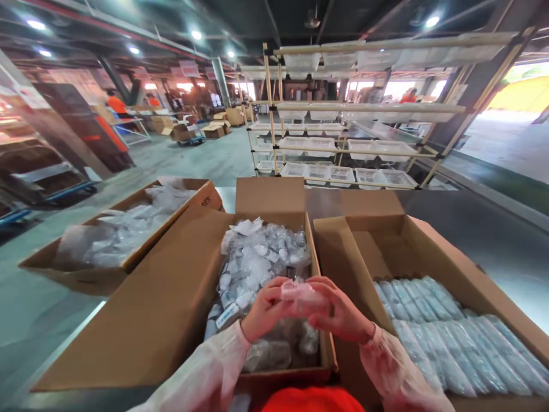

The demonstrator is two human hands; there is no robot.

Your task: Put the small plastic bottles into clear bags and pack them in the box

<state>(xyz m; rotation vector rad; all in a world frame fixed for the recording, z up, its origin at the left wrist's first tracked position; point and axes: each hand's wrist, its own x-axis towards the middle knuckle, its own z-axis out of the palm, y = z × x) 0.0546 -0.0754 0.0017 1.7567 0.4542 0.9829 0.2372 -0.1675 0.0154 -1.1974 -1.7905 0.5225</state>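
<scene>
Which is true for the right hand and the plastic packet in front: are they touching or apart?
Touching. The head view shows the right hand curled round one end of the plastic packet, with no gap between them.

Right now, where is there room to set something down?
Smooth grey tabletop lies bare right of the rightmost brown cardboard carton, and rearward between it and the middle brown cardboard carton. The latter is crowded: white items in clear plastic, left hand and right hand above.

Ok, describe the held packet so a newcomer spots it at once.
Find the middle box of three open ones. Above its loose packs, the left hand and right hand hold the packet. Unlike those packs, it looks pinkish and is gripped.
</scene>
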